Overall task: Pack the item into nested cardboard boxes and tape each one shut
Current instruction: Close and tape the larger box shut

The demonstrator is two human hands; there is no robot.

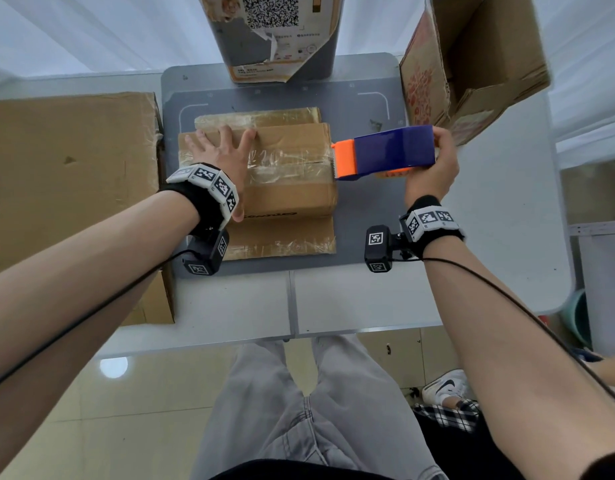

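While the left hand [218,151] presses flat on the small box [264,168], the right hand's grip clasps the tape dispenser [385,154] just beside the box's right edge; seam runs L-R, cutter twd box.

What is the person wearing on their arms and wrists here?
Bare forearms, no sleeves. Each wrist carries a black strap ringed with white blocks printed with black square markers, plus a black tagged box underneath, on the left hand and right hand. Thin black cables trail along both arms.

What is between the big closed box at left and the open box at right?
In the head view: the taped small cardboard box and the blue-orange tape dispenser.
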